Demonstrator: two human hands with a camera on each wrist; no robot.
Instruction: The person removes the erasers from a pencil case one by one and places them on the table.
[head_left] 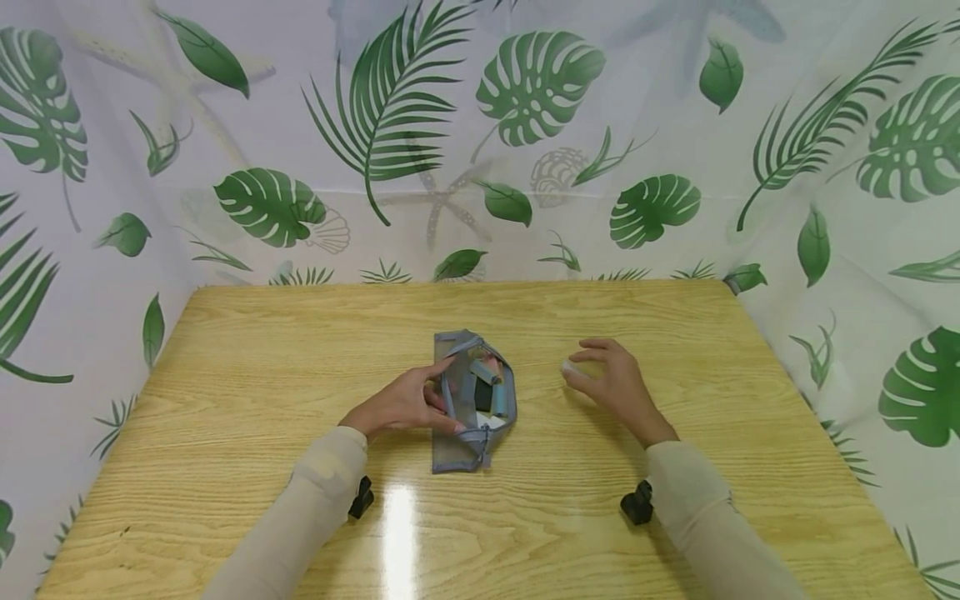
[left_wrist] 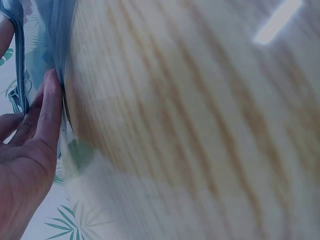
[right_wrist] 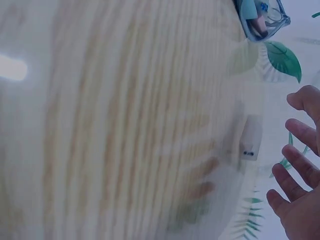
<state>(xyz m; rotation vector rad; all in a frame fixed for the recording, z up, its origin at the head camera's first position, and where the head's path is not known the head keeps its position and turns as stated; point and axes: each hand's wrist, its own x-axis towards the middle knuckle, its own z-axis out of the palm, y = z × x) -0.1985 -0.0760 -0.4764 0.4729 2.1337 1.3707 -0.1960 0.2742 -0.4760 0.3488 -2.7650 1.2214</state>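
Note:
A grey-blue see-through zip pouch [head_left: 453,454] lies on the table with its mouth spread wide. Several small blue, pink, black and white items [head_left: 483,392] show inside it. My left hand [head_left: 408,400] holds the pouch by the near side of its mouth, thumb and fingers at the rim; the left wrist view has its fingers [left_wrist: 49,107] against the pouch fabric. To the right, my right hand [head_left: 615,383] hovers by a small white block [right_wrist: 251,137] with two dark dots at one end. In the right wrist view its fingers are spread and stand apart from the block.
The wooden table [head_left: 262,350] reaches back to a white cloth backdrop [head_left: 450,217] printed with green leaves, which also rises along both sides. Black wrist cameras [head_left: 637,502] sit below each hand. Glare [head_left: 399,533] brightens the near part of the tabletop.

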